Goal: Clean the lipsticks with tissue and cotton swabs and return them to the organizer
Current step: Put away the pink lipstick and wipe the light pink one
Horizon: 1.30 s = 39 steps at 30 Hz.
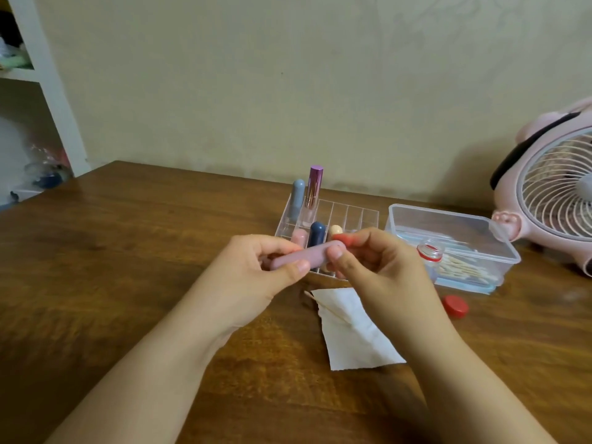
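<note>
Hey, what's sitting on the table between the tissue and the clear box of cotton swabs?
In the head view, only the right hand crosses above; the wooden table between tissue and box looks bare.

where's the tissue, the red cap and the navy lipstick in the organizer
tissue (352, 331), head view, on the middle of the sheet
red cap (455, 306), head view, on its top face
navy lipstick (316, 233), head view, on its rounded cap

1. My left hand (256, 267) and right hand (378, 264) are bare: no gloves, rings or bracelets.
2. Both my forearms are uncovered as far as the bottom edge of the view; no sleeve shows.
3. My wrists carry no watch or band.
4. My thumbnails are short and unpainted.
</note>
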Motion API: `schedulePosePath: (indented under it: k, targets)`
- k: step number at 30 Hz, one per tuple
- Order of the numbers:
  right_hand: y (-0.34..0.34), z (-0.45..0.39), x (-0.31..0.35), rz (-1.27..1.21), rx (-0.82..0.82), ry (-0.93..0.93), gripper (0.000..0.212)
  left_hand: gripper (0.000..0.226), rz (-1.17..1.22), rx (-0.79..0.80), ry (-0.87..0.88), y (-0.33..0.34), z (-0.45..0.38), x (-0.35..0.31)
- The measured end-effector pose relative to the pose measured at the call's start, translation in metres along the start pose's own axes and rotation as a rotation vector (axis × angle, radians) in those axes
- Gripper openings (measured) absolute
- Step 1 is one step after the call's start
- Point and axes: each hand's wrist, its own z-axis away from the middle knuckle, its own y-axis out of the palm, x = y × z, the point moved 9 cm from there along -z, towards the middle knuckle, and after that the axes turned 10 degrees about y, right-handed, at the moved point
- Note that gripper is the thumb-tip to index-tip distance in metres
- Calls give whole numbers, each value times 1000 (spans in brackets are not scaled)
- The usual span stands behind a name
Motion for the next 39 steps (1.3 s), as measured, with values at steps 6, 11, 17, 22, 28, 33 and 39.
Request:
schedulePosePath:
  k: [6,11,17,22,28,33,39]
  targets:
    - [6,-2,-15,21,3,59,6,13,-83,-3,43,0,0,-2]
    - [4,-4,-14,107,-34,71,14,23,-253,6,71,8,-4,-2]
    - [-12,-6,-3,235,-169,37,13,36,-313,-106,97,-4,-3,-11]
    - [-43,-31,47,361,-342,-101,8,21,-481,-149,192,-20,-27,-42]
    - [-29,-88,53,615,-201,-64,18,13,-593,-65,253,-16,-57,-44]
    - [-12,-115,34,756,-122,-30,26,20,-792,-106,293,-14,-50,-20]
    - [-4,-131,16,864,-106,30,27,32,-780,-90,326,-10,-43,-2]
